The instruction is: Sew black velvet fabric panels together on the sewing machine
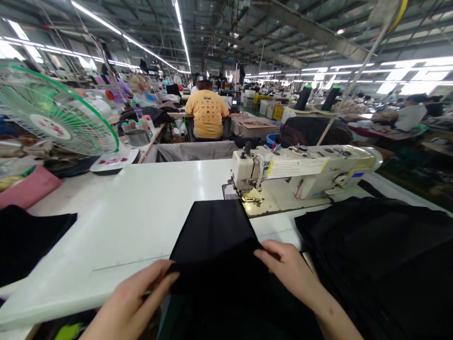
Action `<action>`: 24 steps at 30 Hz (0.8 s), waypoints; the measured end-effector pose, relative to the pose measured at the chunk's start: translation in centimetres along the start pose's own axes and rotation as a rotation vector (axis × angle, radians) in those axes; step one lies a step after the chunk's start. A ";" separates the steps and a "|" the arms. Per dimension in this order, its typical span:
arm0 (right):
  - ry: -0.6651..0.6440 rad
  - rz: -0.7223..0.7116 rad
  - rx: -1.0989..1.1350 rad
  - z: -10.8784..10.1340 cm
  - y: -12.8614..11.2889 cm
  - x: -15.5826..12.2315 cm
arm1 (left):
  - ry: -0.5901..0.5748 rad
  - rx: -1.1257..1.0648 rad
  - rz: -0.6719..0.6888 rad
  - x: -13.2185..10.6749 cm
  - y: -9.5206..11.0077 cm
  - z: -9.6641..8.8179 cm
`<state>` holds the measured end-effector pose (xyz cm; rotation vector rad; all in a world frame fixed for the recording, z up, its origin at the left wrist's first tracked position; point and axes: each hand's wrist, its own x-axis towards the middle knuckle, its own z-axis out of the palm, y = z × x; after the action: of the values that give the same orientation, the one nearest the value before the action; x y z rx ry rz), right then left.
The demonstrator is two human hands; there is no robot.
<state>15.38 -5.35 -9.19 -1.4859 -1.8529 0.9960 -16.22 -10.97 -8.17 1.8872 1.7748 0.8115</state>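
Apparently aligning black oblong cloth panel [219, 231], pinched by left hand [136, 293] and right hand [290, 264], left of white metal sewing machine [314, 182]; next likely needing even tension.

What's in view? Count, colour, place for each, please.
cloth panel: 1, black, between the hands
sewing machine: 1, off-white, table's right side
table: 1, white, ahead
cloth pile: 1, black, right
loose cloth: 1, black, far left
fan: 1, green-rimmed, left
thread cones: 2, dark, beyond machine
seated worker: 1, yellow-orange shirt, beyond table
other workers: several, too small to count, background
left hand: 1, bare, pinching panel's left edge
right hand: 1, bare, pinching panel's right edge
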 end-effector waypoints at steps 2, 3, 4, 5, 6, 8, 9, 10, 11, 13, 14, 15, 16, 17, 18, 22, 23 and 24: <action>0.122 -0.038 -0.025 1.3 0.6 3.1 | -0.033 0.073 0.015 3.8 0.2 -0.2; 0.181 -0.056 -0.054 1.9 0.9 4.8 | -0.024 0.127 0.004 5.9 0.2 -0.1; 0.236 -0.071 -0.089 2.4 1.1 6.4 | -0.011 0.184 -0.016 7.9 0.2 0.3; 0.282 -0.081 -0.120 3.0 1.3 7.9 | -0.003 0.235 -0.037 9.9 0.0 0.8; 0.318 -0.084 -0.143 3.5 1.5 9.3 | 0.003 0.276 -0.058 11.7 -0.2 1.4; 0.365 -0.071 -0.157 4.4 1.8 11.6 | 0.022 0.318 -0.085 14.7 -1.0 2.6; 0.387 -0.058 -0.160 4.8 1.9 12.5 | 0.032 0.319 -0.092 15.9 -1.5 3.2; 0.405 -0.044 -0.160 5.1 2.1 13.1 | 0.037 0.310 -0.095 16.9 -1.9 3.7; 0.419 -0.032 -0.155 5.4 2.2 13.6 | 0.036 0.292 -0.097 17.6 -2.4 4.1; 0.434 -0.021 -0.127 5.9 2.6 14.0 | 0.015 0.242 -0.104 18.4 -3.0 4.5; 0.436 -0.025 -0.104 5.9 2.7 14.0 | 0.003 0.210 -0.106 18.5 -3.2 4.7; 0.436 -0.034 -0.074 5.9 2.8 13.9 | -0.004 0.174 -0.105 18.3 -3.3 4.8; 0.434 -0.047 -0.036 5.9 2.9 13.6 | 0.000 0.135 -0.104 18.0 -3.2 4.8; 0.432 -0.061 0.010 5.7 3.0 13.1 | 0.014 0.092 -0.101 17.4 -3.1 4.8; 0.430 -0.074 0.058 5.4 3.0 12.6 | 0.035 0.050 -0.100 16.7 -2.9 4.7; 0.376 -0.082 0.365 4.1 3.3 9.5 | 0.088 -0.264 -0.135 13.0 -1.6 4.0; 0.367 -0.058 0.487 3.7 3.4 8.7 | 0.077 -0.434 -0.160 12.1 -1.2 3.7; 0.368 -0.022 0.600 3.5 3.5 8.1 | 0.065 -0.616 -0.185 11.3 -0.8 3.5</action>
<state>12.72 2.16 -14.27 -1.1757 -1.1693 1.0604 -14.33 0.62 -9.89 1.2892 1.4740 1.1888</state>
